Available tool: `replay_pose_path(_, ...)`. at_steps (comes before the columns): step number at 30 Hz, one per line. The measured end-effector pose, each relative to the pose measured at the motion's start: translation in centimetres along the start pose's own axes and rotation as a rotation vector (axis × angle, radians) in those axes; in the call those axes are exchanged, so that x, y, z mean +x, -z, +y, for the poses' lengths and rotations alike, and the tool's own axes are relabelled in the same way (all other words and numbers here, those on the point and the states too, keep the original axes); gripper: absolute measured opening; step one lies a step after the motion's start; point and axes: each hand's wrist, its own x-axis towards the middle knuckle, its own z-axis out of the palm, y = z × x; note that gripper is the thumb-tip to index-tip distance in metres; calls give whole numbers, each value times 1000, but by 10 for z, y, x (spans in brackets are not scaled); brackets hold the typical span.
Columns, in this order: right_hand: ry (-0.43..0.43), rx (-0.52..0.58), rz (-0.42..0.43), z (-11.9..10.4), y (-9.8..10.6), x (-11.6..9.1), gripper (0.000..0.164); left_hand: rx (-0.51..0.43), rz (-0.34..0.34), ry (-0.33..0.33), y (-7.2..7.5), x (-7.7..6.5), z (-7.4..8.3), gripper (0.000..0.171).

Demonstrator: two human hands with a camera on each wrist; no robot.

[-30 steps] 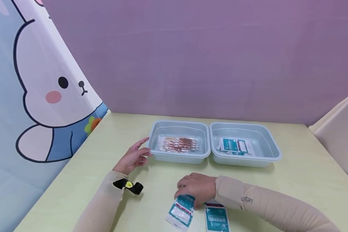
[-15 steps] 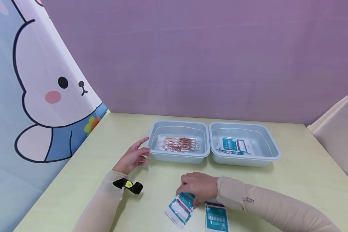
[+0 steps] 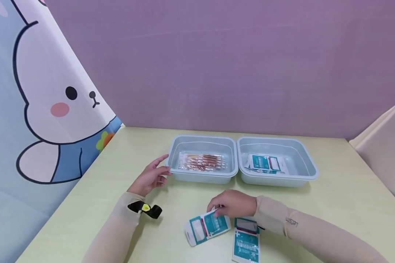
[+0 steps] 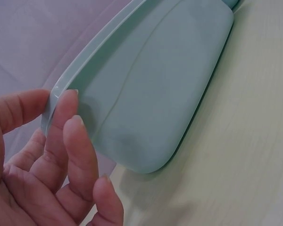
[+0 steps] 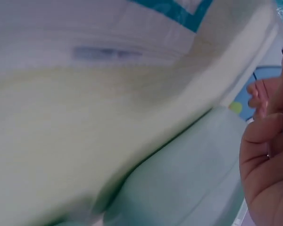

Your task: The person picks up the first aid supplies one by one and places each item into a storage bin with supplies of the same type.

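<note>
My left hand (image 3: 149, 179) pinches the rim corner of the left pale blue plastic basin (image 3: 202, 178). In the left wrist view, the thumb and a finger of that hand (image 4: 52, 160) stand on either side of the basin's rim (image 4: 61, 84). My right hand (image 3: 233, 204) holds a teal-and-white packet (image 3: 207, 226) by one end, tilted above the table; the fingers hide that end. Another such packet (image 3: 247, 244) lies just right of it. At its right edge, the right wrist view cuts off the right hand (image 5: 269, 165).
The left basin contains brown-tipped swabs in clear wrap (image 3: 202, 162). Close beside it stands a second blue basin (image 3: 279, 180) with teal-and-white packets (image 3: 266, 164) inside. A purple cloth (image 3: 217, 73) rises behind the pale table (image 3: 171, 219).
The right hand has lifted the packet off the table and moved slightly right, turning it more sideways. More of the other packet shows. The left hand stays at the basin.
</note>
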Motion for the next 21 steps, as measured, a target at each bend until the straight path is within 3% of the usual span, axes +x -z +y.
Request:
replay_pose_path(6, -15, 92, 119, 8, 9, -15, 15, -7, -10, -1, 0, 2, 0, 61)
replay_pose_path(13, -122, 286, 195, 20, 20, -34, 18, -14, -17, -5, 1, 3, -1, 62)
replay_pose_path(21, -139, 283, 304, 27, 35, -51, 20, -8, -22, -11, 2, 3, -2, 62)
